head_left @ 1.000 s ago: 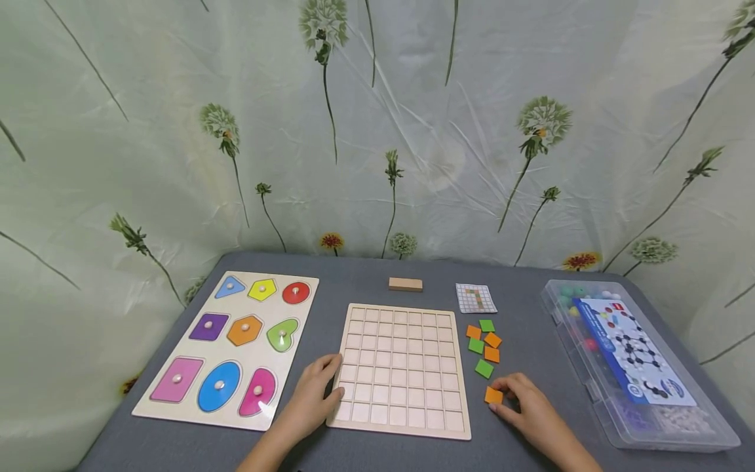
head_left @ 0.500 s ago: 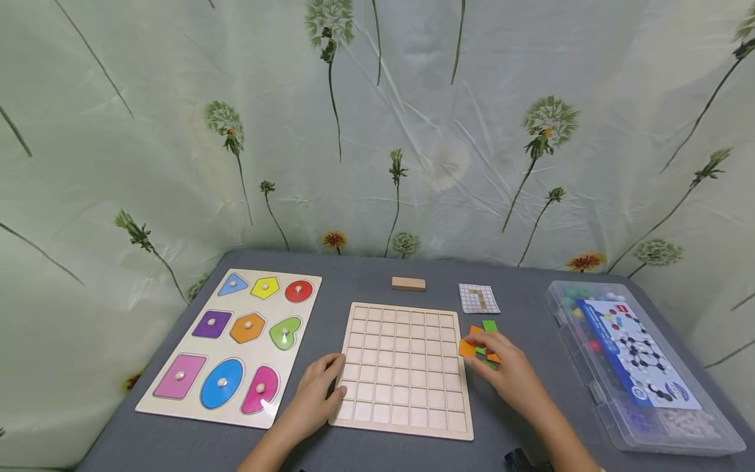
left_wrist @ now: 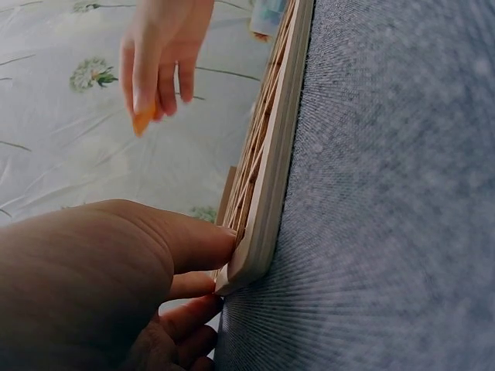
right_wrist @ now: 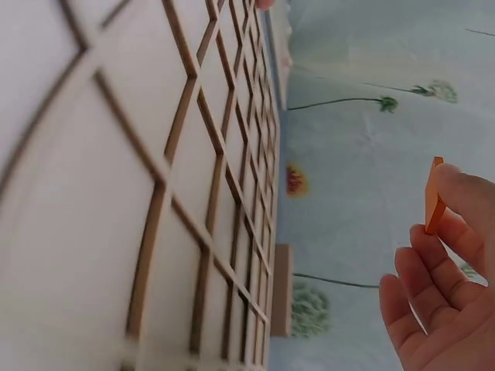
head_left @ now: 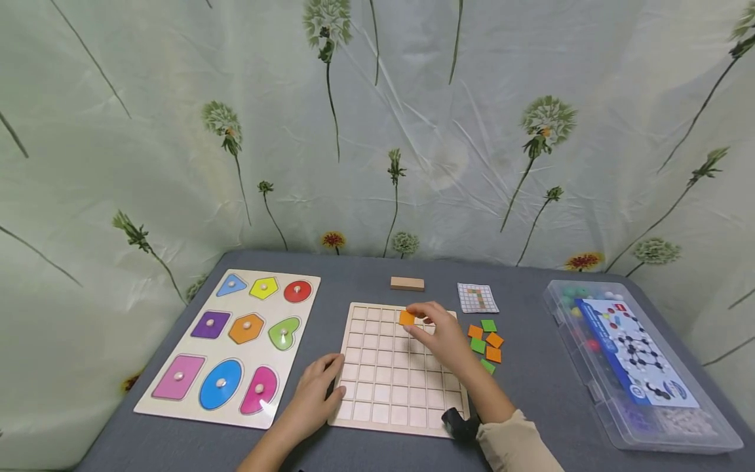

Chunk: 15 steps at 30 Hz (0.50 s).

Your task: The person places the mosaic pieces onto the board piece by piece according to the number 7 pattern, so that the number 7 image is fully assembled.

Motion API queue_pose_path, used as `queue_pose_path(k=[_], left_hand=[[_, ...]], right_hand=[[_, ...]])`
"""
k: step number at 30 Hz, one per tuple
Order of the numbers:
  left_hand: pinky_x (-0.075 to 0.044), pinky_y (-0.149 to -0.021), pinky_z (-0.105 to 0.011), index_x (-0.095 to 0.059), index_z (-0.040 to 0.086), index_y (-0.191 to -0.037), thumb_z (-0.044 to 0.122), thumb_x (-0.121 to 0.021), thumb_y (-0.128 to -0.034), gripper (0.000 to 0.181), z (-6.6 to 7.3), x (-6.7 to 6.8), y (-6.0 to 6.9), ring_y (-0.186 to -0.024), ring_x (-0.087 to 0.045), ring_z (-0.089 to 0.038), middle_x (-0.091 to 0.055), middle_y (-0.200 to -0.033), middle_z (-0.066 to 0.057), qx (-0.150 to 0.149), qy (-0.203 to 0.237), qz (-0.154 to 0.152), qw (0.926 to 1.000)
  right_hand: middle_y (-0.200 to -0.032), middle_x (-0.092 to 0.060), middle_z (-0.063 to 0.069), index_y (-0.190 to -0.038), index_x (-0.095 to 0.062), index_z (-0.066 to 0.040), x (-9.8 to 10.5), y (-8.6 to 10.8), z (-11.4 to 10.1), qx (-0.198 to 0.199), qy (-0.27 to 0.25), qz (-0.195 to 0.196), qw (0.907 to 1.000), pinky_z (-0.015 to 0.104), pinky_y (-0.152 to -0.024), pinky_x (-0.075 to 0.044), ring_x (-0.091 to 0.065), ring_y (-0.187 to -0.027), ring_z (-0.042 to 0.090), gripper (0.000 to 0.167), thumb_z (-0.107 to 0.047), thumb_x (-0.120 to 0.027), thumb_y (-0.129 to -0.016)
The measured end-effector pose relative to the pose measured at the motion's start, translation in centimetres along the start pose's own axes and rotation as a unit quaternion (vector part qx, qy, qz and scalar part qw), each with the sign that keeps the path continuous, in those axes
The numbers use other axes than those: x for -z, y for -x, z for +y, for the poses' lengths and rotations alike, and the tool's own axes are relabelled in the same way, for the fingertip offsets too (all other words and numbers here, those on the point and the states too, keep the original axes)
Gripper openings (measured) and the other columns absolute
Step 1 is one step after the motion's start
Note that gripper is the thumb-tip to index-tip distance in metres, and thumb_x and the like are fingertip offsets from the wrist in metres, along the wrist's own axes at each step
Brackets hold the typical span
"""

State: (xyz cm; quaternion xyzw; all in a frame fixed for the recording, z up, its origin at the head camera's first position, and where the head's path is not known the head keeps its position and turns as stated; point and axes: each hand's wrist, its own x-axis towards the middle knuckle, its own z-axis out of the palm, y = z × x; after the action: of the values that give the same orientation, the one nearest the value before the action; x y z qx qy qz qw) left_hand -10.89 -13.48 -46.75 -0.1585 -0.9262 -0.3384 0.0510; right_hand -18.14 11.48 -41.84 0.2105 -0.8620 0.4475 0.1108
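The left forearm (head_left: 271, 449) slants up from the lower edge of the head view, ending in the left grip (head_left: 315, 390), set low, its thumb apart from the index finger; the left wrist view shows that left thumb (left_wrist: 203, 244) straight, pressing down, with the left fingers (left_wrist: 192, 318) bent below it. The right forearm (head_left: 488, 392), bare beyond a pale sleeve (head_left: 519, 444), reaches inward and farther forward, bringing the right grip (head_left: 438, 333) higher than the other. Its right thumb (right_wrist: 469, 199) opposes the fingertips in a pinch, while the outer right fingers (right_wrist: 424, 287) curve loosely, slightly spread.
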Motion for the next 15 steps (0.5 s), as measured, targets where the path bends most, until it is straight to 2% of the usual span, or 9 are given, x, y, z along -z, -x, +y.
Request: queue_pose_path(k=[5,10,15], left_hand=[[-0.026,-0.091,-0.056,-0.048,-0.005,-0.126,0.007,-0.063,-0.0801,0.050,0.0,-0.1,0.0,-0.116,-0.035,-0.038,-0.045,-0.124,-0.017,0.004,-0.001,-0.001,1.0000],[-0.026,-0.091,-0.056,-0.048,-0.004,-0.126,0.006,-0.063,-0.0800,0.049,0.0,-0.1,-0.1,-0.116,-0.036,-0.037,-0.045,-0.124,-0.017,0.001,-0.004,0.000,1.0000],[-0.026,-0.091,-0.055,-0.048,-0.004,-0.126,0.006,-0.063,-0.0801,0.050,-0.1,-0.1,0.0,-0.116,-0.036,-0.037,-0.045,-0.124,-0.017,0.001,-0.005,0.000,1.0000]], right_hand=[[-0.099,-0.057,-0.001,-0.106,-0.062,-0.010,-1.8,-1.4,0.7,-0.055,-0.027,-0.023,0.9978,0.031,-0.078,-0.045,-0.053,-0.090,0.015,0.029,-0.015,-0.069,-0.078],[-0.099,-0.058,0.003,-0.104,-0.063,-0.007,-3.0,-2.3,1.6,-0.080,-0.033,-0.056,0.9947,0.031,-0.076,-0.046,-0.054,-0.090,0.019,0.026,-0.013,-0.067,-0.080],[-0.099,-0.056,0.002,-0.104,-0.063,-0.010,-3.6,-2.6,2.2,-0.105,-0.029,-0.097,0.9893,0.033,-0.079,-0.045,-0.054,-0.093,0.018,0.026,-0.018,-0.068,-0.080]])
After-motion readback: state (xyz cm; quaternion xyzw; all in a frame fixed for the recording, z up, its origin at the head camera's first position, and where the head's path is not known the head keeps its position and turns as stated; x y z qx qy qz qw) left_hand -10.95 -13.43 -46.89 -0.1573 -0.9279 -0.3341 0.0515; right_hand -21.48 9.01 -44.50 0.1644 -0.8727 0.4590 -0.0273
